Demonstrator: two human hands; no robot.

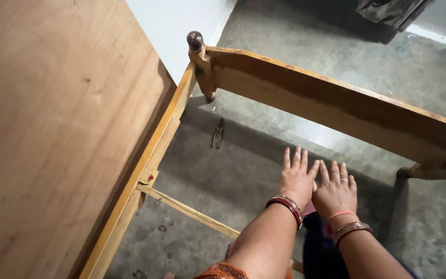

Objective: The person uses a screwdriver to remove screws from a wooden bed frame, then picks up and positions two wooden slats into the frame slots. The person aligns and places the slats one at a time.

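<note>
My left hand (pixel 296 178) and my right hand (pixel 335 192) are held out side by side, palms down, fingers straight and slightly apart. They hold nothing and hover inside a wooden bed frame, above the grey concrete floor (pixel 243 170). Both wrists carry several bangles, and a ring sits on one right-hand finger. The frame's long board (pixel 336 108) runs across just beyond my fingertips. A dark round knob (pixel 195 40) tops the corner post.
A large plywood sheet (pixel 52 129) leans at the left against the frame's side rail (pixel 153 155). A thin wooden slat (pixel 192 213) crosses the frame below my arms. A pair of pliers (pixel 217 134) and a small screw lie on the floor near the corner.
</note>
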